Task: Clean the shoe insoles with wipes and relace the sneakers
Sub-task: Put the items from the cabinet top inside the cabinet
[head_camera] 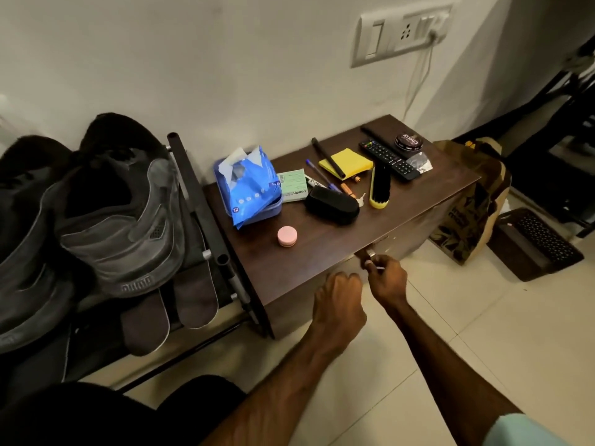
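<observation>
At the front edge of the wooden cabinet: pinching a small metal handle with the right hand, and just beside it curling the left hand into a loose fist, apparently around nothing. Well off to the left, on the rack: two insoles lying flat just below the grey sneakers. On the cabinet top, a blue pack of wipes, one sheet poking out.

Likely to jolt the pink tin off the edge if yanked hard. Hard to tell whether drawer or door, with the front lost in glare. No laces to be seen. Far sneaker cut off at the left.
</observation>
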### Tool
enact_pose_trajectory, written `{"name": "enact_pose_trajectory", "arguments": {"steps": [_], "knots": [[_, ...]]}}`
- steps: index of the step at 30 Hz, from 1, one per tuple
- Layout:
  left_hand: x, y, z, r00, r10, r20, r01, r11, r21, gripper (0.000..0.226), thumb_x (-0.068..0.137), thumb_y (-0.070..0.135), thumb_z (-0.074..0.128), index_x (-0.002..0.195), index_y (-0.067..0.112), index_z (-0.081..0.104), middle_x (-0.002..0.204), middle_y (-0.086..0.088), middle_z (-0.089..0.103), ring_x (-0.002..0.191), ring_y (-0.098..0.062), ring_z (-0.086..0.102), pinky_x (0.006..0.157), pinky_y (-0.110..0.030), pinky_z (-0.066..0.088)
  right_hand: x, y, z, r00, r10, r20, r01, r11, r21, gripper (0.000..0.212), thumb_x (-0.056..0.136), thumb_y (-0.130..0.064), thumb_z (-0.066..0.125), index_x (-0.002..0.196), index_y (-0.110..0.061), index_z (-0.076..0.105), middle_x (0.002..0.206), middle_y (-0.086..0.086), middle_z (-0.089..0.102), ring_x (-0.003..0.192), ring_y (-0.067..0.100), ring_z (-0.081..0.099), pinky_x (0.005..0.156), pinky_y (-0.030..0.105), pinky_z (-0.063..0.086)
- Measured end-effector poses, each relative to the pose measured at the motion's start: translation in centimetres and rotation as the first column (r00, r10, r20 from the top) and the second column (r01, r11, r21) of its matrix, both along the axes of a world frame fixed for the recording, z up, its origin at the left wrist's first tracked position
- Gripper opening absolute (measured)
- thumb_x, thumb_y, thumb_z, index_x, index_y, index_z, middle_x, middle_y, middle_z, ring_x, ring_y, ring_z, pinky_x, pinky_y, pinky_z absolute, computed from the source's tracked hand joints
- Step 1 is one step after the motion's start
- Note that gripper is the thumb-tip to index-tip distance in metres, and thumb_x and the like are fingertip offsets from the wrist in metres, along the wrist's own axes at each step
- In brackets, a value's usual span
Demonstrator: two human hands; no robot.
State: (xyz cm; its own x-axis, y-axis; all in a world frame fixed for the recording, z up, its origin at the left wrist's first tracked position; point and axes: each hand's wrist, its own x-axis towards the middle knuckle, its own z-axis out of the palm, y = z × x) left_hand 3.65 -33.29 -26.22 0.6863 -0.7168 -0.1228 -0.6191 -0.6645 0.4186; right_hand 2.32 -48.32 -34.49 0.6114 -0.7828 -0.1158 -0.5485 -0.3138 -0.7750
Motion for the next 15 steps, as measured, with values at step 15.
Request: {"name": "enact_pose_trajectory", "arguments": {"steps": [15], "knots": [[-1.4,-0.5,0.4,0.988,-0.075,0.138,0.078,0.997,-0.02,0.047,0.1,0.021,0.061,0.144,0.015,0.047,0.139,-0.008,0.053,0.125,-0.022,0.046,0.101,-0.032,0.045,-9.3,1.3,0.9,1.0,-0.002,0.021,0.003,0.999,-0.044,0.037,0.104,-0.029,0.056,0.087,-0.008,0.081,0.068,-0.001,0.067,0.069,0.02,0.063,0.059,0.011,0.035]]}}
